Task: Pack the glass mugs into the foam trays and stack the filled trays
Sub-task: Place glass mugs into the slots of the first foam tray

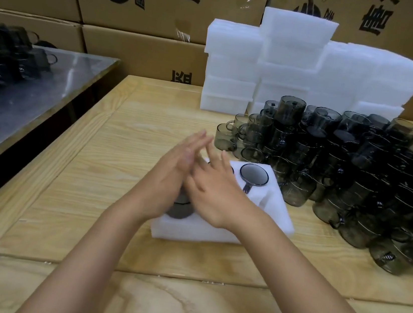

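A white foam tray point(271, 204) lies on the wooden table in front of me. A smoky glass mug point(254, 174) sits in its far right pocket with the handle toward me. Another dark mug point(180, 209) shows at the tray's near left corner, mostly hidden by my hands. My left hand point(171, 175) and my right hand point(212, 194) hover over the tray with straight fingers, crossing each other and holding nothing. Both are blurred. A large pile of loose smoky glass mugs point(350, 175) covers the table to the right.
Stacks of white foam trays point(290, 67) stand at the back of the wooden table point(122, 145). Cardboard boxes point(155, 0) form a wall behind. A metal-topped table point(38, 92) with more dark mugs point(6, 56) stands to the left.
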Tool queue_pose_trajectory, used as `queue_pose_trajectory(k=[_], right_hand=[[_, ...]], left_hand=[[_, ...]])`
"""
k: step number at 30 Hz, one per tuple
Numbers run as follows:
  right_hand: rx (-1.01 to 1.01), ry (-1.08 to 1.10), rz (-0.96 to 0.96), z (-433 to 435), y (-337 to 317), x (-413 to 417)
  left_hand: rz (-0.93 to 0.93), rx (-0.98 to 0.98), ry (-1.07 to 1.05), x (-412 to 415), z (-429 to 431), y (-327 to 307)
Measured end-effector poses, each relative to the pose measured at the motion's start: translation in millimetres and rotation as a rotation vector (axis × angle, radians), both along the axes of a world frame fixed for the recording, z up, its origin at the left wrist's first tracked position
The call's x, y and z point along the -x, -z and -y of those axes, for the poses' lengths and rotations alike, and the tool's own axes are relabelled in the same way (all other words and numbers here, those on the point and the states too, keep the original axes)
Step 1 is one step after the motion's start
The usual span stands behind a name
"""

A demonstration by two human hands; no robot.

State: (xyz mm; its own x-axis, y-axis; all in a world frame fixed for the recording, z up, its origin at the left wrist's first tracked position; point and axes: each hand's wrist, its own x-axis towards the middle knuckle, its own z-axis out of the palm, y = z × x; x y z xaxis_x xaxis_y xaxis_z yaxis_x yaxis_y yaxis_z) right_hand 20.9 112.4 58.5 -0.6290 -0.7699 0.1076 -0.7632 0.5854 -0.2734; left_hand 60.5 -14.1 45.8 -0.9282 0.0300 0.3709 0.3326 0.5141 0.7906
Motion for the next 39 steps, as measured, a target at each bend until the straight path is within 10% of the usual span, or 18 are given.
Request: queue_pose_trajectory(k=[4,17,25,29,34,39], right_hand=[[-0.296,-0.055,-0.053,12,10,-3],[-0.284,-0.073,-0.040,11,15,5],[0.415,-0.034,0.493,0,6,14],[0.654,0.280,0.151,-33,-12,46],[0.520,0.532,-0.251,-68,-49,112],[0.004,0.489,-0.235,-52,-55,150]], left_hand=[[0.136,0.394,-0.036,-2,2,13],[0.192,0.447,-0.100,-2,-1,15],[-0.003,-0.536,-0.167,3,9,22],[0.095,-0.706,-0.202,14,14,33],[0.100,-0.735,-0.196,17,15,37],[0.106,-0.779,-0.206,17,15,37]])
